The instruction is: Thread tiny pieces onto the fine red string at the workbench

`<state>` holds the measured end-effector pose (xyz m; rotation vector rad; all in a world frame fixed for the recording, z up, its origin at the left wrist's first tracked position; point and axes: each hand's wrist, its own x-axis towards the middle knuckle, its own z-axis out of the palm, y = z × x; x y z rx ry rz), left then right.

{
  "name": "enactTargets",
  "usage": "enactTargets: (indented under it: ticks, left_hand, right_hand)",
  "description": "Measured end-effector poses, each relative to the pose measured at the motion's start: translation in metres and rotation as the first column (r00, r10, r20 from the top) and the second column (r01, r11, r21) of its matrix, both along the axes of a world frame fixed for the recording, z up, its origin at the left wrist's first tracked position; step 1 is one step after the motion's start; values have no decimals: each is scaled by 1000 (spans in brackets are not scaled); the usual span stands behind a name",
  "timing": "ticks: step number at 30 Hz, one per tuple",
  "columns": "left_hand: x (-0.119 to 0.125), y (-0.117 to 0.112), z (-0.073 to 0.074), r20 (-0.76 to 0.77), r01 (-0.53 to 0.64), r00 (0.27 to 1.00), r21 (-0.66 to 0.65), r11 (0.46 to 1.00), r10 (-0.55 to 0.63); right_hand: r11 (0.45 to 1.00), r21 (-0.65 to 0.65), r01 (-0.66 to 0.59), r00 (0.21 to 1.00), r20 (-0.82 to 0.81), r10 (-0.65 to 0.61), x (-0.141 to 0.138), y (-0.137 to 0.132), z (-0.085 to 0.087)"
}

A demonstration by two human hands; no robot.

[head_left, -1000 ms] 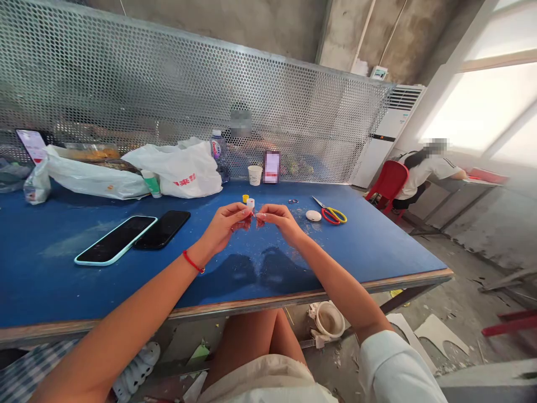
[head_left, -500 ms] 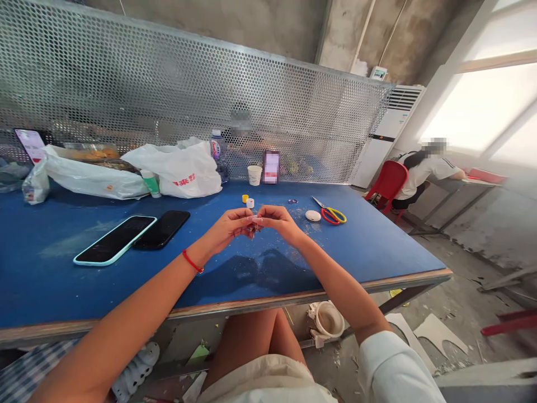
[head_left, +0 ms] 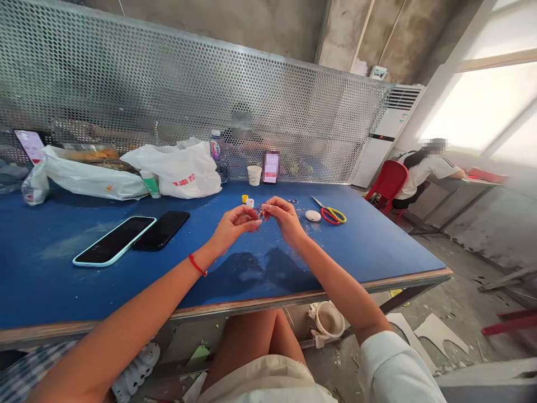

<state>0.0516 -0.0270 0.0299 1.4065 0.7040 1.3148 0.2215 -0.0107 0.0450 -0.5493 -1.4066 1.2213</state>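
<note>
Over the blue table, my left hand point(head_left: 234, 225) and my right hand point(head_left: 284, 217) come close together, fingers pinched. Between the fingertips runs a thin reddish-dark strand point(head_left: 259, 209), which both hands grip; its exact kind is too small to make out. Just behind the left fingers sit a small white cap point(head_left: 250, 202) and a yellow cap point(head_left: 245, 198). Right of my right hand lie a small coiled dark loop point(head_left: 292, 201), a white oval case point(head_left: 312, 216) and scissors point(head_left: 334, 215) with red and yellow handles.
Two phones, one in a pale blue case point(head_left: 115, 242) and one black point(head_left: 163, 230), lie left. White plastic bags point(head_left: 174, 170), a bottle point(head_left: 218, 157), a paper cup point(head_left: 254, 176) and an upright phone point(head_left: 271, 167) line the perforated metal screen point(head_left: 168, 73). A person point(head_left: 428, 173) sits at right.
My hands have drawn slightly apart, and the thin strand now shows between the fingertips. My left wrist has shifted a little to the right; the table items stay put.
</note>
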Motion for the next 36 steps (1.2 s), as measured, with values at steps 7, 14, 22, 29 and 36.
enactTargets:
  ticks: [7,14,22,29,36]
  left_hand:
    - [0,1,-3,-37,-121,990,304,945,139]
    - [0,7,-9,-12,-190,980,279,941,201]
    - [3,15,-22,111,-38,993,33,999,34]
    - [3,20,-26,76,-20,997,19,1000,19]
    - [0,25,-29,49,54,998,-91,994,-49]
  right_hand:
    - [994,-43,-96,993,67,99,-6,-3,-4]
    - [994,-47,-98,988,112,103,-8,-4,-4]
    - [958,263,111,926,322,-196,-7,-3,-10]
    - [829,535,162,720,511,-470,-4,-4,-13]
    - [767,622,154,525,606,-597,-2,-10,-6]
